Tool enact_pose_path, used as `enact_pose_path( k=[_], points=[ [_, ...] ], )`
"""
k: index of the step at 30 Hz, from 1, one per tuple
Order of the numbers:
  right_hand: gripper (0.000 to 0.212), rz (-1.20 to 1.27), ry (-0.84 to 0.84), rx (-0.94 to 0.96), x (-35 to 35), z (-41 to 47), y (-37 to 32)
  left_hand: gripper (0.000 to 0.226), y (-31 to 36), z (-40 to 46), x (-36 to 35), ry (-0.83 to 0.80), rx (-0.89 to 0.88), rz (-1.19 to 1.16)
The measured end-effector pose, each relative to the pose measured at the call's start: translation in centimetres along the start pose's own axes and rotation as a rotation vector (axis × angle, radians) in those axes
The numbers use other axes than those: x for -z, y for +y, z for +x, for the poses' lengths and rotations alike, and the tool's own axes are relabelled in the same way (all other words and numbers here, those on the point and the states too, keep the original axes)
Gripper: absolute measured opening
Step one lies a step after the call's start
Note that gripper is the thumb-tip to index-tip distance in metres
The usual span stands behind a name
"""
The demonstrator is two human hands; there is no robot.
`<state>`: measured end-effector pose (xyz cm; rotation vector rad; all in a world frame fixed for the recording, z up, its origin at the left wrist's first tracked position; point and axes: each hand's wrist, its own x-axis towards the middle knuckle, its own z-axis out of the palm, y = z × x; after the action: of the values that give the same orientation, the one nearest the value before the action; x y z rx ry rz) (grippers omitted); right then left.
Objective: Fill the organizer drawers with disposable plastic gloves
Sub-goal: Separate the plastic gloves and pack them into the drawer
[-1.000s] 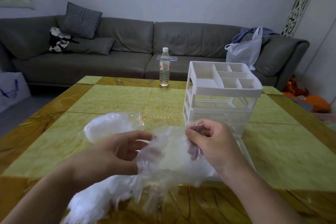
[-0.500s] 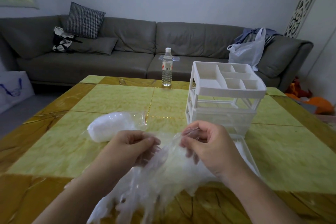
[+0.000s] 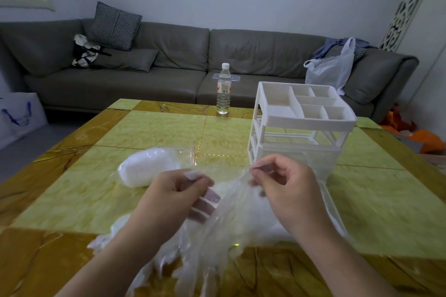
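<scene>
A clear disposable plastic glove [image 3: 226, 202] hangs stretched between my hands over the table's near edge. My left hand [image 3: 178, 198] pinches its left edge and my right hand [image 3: 282, 188] pinches its cuff. More loose gloves [image 3: 193, 265] trail below, fingers pointing toward me. A white pulled-out drawer [image 3: 334, 212] lies on the table behind my right hand, mostly hidden. The white organizer [image 3: 301, 125] stands just beyond, with a divided top tray and an empty upper slot. A clear bag of packed gloves [image 3: 147, 169] lies to the left.
A water bottle [image 3: 224, 89] stands at the far edge of the yellow-green table [image 3: 144, 132]. Behind it runs a grey sofa [image 3: 169, 65] with a cushion, a tote bag and a white plastic bag [image 3: 330, 67]. Orange items lie on the floor at right.
My hands have risen and spread a little apart, pulling the glove open between them. The camera has tilted slightly, so the scene sits a bit higher and closer.
</scene>
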<state>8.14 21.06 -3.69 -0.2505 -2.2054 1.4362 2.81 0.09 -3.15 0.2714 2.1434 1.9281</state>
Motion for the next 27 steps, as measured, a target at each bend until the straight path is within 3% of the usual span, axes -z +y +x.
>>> enact_pose_path(
  k=[3,7,10,14,19,23,27],
  points=[
    [0.020,0.055,0.062,0.054,0.4,0.6,0.3,0.013,0.2,0.4,0.6,0.114,0.028,-0.067],
    [0.025,0.248,-0.139,0.009,1.1,0.7,-0.1,0.028,-0.2,1.0,1.4,0.199,0.031,0.010],
    [0.015,0.228,-0.329,-0.056,0.7,0.3,-0.5,0.019,-0.1,0.8,1.2,0.094,-0.008,0.100],
    [0.006,0.065,-0.451,0.023,-0.6,-0.4,-1.0,0.008,0.3,-0.1,-0.1,-0.088,-0.027,0.180],
    [0.011,-0.079,-0.398,0.044,-1.7,-0.8,-0.5,0.035,1.3,-1.3,-0.8,-0.315,0.011,0.123],
    [0.014,-0.114,-0.360,0.037,-2.0,-0.6,-0.2,0.020,1.0,-1.3,-0.7,-0.362,-0.037,0.158],
    [0.019,-0.012,-0.432,-0.089,-1.0,-0.1,-0.5,0.030,0.4,-0.8,0.2,-0.350,-0.033,0.167]
  ],
)
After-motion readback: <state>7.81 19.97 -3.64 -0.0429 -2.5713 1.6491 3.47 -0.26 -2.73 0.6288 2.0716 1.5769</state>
